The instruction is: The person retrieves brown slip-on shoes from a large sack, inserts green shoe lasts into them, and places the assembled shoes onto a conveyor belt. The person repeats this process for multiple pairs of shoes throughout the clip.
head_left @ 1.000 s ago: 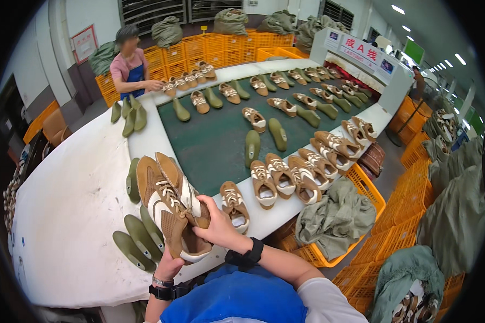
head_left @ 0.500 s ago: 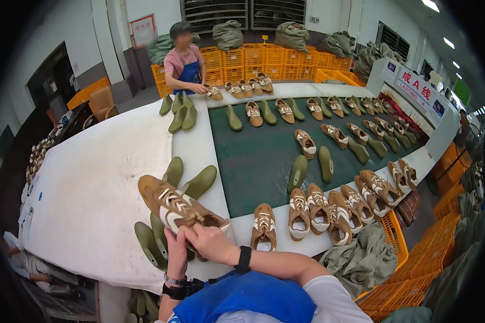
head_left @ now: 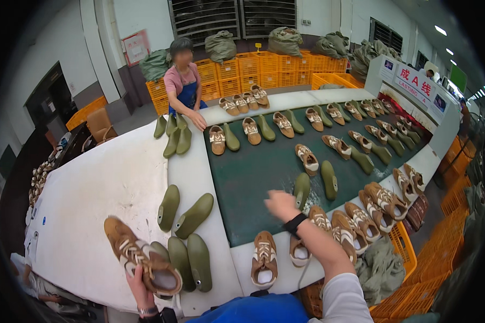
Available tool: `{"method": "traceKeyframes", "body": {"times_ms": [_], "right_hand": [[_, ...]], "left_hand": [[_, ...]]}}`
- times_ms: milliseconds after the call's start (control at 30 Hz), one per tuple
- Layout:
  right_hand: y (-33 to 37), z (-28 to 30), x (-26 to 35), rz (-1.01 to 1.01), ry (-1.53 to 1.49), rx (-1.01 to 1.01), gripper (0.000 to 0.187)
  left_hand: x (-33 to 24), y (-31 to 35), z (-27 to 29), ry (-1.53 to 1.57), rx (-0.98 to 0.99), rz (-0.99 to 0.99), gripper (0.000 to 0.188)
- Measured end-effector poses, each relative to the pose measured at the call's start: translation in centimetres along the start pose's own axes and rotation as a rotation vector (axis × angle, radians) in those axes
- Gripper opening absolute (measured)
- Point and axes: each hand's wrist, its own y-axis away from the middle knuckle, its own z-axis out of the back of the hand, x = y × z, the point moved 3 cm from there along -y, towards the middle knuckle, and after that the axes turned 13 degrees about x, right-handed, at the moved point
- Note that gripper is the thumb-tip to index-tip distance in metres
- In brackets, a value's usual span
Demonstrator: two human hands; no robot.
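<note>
My left hand [head_left: 138, 284] grips a brown-and-white lace-up sneaker [head_left: 125, 242] near its heel, toe pointing up and away, over the white table's near part. Green shoe lasts [head_left: 199, 262] stand just right of that sneaker, with two more lasts [head_left: 194, 216] farther up. Reaching out over the dark green belt [head_left: 248, 194], my right hand [head_left: 282, 205] is just left of a green last [head_left: 302, 189]. Its fingers are blurred and curled out of sight. Below it, a row of brown sneakers [head_left: 264, 258] stands along the white near ledge.
Across the table a co-worker [head_left: 184, 86] in a blue apron rests a hand at the belt's far left corner. Sneakers and lasts [head_left: 337, 144] stand in rows on the belt. Orange crates [head_left: 253, 67] with green sacks line the back; another crate [head_left: 404, 242] stands near my right.
My right hand has left the sneaker and moved right over the belt. My left hand has carried the sneaker left and nearer. The co-worker's sneaker now stands on the belt, released.
</note>
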Motion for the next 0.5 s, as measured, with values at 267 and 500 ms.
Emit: {"method": "traceKeyframes", "body": {"times_ms": [267, 500], "right_hand": [[-8.4, -8.1, -16.6, -0.514, -0.103, 0.308, 0.071], [-9.4, -6.7, -16.8, -0.280, 0.140, 0.186, 0.035]], "left_hand": [[-3.7, 3.9, -5.0, -0.325, -0.181, 0.333, 0.010], [-1.5, 3.3, -5.9, -0.246, -0.085, 0.364, 0.029]]}}
